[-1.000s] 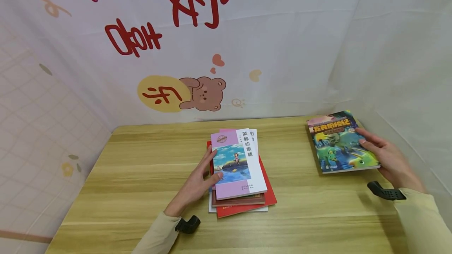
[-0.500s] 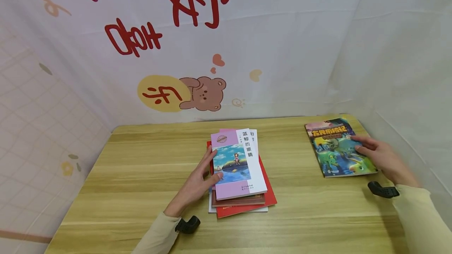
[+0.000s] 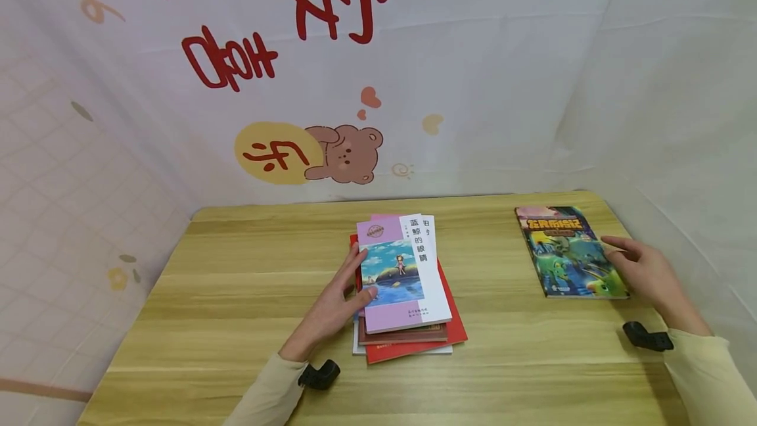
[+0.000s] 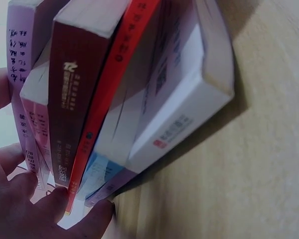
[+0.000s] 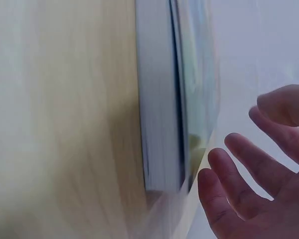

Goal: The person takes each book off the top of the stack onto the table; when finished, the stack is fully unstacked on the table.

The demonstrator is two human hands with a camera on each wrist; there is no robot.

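My left hand rests against the left side of a stack of books, thumb at the purple-and-white top book. In the left wrist view its fingertips touch the spines, among them a brown book and a red book. Towards the table's right end lies a colourful dinosaur book, flat with its cover up. My right hand hovers at that book's right edge. The right wrist view has its fingers loosely spread, apart from the book's pages, with nothing held.
The books sit on a wood-grain table. A printed white cloth hangs behind the table and along both sides, close to the right hand. Bare wood lies between the stack and the dinosaur book.
The dinosaur book, held tilted by my right hand a second ago, now lies flat on the table. The right hand has let go and drawn slightly right. The left hand stays at the stack.
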